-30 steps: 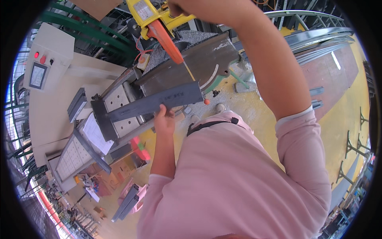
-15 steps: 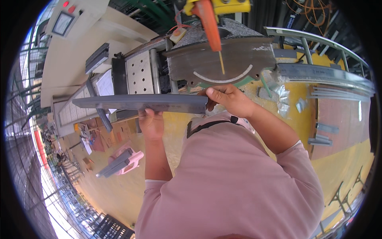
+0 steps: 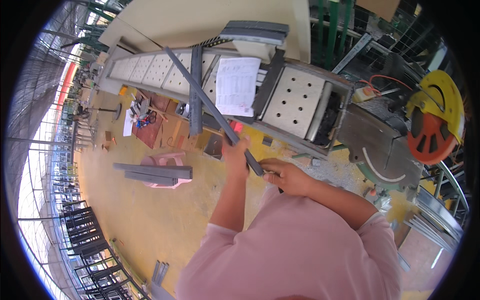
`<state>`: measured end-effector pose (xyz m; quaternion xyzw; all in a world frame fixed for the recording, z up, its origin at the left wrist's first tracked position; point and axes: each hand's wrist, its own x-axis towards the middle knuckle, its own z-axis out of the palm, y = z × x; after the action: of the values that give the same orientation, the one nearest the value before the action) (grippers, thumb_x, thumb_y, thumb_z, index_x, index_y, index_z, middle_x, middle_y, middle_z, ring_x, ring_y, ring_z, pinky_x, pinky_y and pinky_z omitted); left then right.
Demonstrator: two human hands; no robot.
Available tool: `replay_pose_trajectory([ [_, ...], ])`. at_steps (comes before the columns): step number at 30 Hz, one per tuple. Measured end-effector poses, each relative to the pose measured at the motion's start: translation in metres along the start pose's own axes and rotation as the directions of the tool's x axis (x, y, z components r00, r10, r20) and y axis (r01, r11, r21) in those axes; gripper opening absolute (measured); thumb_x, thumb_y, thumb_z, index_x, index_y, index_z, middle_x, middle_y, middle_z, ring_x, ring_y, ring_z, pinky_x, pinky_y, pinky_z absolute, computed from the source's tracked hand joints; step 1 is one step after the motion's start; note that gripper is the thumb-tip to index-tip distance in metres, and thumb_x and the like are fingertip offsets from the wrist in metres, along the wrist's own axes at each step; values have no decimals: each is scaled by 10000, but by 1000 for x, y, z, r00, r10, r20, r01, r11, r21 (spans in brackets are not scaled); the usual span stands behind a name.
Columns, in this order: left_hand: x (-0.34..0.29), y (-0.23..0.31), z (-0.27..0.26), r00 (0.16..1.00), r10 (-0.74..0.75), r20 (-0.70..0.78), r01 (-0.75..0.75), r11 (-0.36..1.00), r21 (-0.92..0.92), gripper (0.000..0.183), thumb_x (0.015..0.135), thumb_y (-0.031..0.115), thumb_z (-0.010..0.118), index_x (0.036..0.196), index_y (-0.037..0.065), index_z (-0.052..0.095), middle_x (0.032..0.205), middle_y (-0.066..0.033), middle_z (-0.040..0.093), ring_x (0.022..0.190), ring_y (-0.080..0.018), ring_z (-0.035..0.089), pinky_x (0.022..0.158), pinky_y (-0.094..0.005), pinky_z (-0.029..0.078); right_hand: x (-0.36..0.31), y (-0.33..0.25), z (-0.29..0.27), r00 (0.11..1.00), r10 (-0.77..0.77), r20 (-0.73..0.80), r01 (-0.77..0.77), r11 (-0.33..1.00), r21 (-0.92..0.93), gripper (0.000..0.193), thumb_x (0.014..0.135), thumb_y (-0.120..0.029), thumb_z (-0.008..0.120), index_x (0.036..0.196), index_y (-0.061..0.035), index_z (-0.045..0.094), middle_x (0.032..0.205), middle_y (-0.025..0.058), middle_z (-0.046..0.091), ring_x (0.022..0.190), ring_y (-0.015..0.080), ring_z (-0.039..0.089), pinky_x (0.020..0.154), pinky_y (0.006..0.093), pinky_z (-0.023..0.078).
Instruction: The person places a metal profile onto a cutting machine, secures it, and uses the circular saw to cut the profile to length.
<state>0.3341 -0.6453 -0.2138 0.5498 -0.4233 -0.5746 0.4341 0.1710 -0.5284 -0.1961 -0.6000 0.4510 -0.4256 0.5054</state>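
A long dark grey metal bar (image 3: 209,106) slants across my front, its far end over the perforated bench at the left. My left hand (image 3: 237,156) is wrapped round it close to the near end. At that near end, the fingers of my right hand (image 3: 286,176) are closed in a pinch on the tip. Beyond the bar, a printed paper sheet (image 3: 237,85) lies on the bench, beside another dark grey bar (image 3: 196,95) laid crosswise.
A long bench with perforated panels (image 3: 295,95) runs along the far side. More grey bars (image 3: 255,31) are stacked behind it. At the right stands a cut-off saw with a yellow guard (image 3: 447,100). Several bars rest on a pink stool (image 3: 172,160) at the left.
My view has turned left, toward the bench and away from the saw. The bar has swung from lying nearly level to slanting away; both hands are still on it.
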Motion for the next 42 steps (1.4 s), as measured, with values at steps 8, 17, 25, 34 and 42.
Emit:
replay_pose_trajectory([
  [8, 250, 19, -162, 925, 324, -197, 15, 488, 873, 1012, 657, 283, 768, 1454, -48, 240, 1389, -278, 399, 1300, -404, 398, 1065, -438, 369, 14, 65, 3, 829, 546, -119, -550, 762, -340, 402, 902, -288, 559, 1220, -43, 592, 1209, 186, 604, 1102, 366, 574, 942, 421, 455],
  [17, 322, -1, -172, 945, 267, -190, 132, 220, 967, 951, 661, 325, 758, 1421, -26, 308, 1350, -228, 463, 1265, -364, 454, 1038, -442, 407, -292, 262, 4, 857, 448, -253, -413, 305, -858, 222, 787, -202, 622, 937, -40, 647, 980, 171, 670, 961, 309, 646, 808, 411, 518],
  [25, 309, -18, -180, 939, 319, 128, -198, 197, 960, 826, 644, 425, 822, 1234, -72, 528, 1234, -239, 589, 1147, -356, 574, 981, -418, 459, -395, 307, 68, 203, 978, 46, -694, 177, -697, 154, 735, -218, 690, 843, -111, 716, 790, 88, 703, 751, 262, 680, 636, 432, 525],
  [34, 259, -87, -150, 845, 520, -126, 117, 50, 992, 973, 692, 648, 694, 1383, 22, 420, 1282, -212, 528, 1228, -417, 468, 952, -566, 426, -392, 199, -109, -214, 783, -584, -418, 467, 779, 311, 880, -253, 578, 1113, -52, 622, 966, 85, 671, 764, 250, 670, 632, 386, 542],
  [42, -1, -227, 32, 888, 243, 389, -421, 93, 902, 290, 786, 103, 658, 1063, 17, 648, 1089, -197, 653, 1041, -329, 618, 911, -416, 475, -547, 216, -292, -551, 631, -546, 263, 752, 605, 262, 933, -251, 583, 1061, -22, 584, 973, 126, 654, 715, 227, 657, 515, 307, 490],
])
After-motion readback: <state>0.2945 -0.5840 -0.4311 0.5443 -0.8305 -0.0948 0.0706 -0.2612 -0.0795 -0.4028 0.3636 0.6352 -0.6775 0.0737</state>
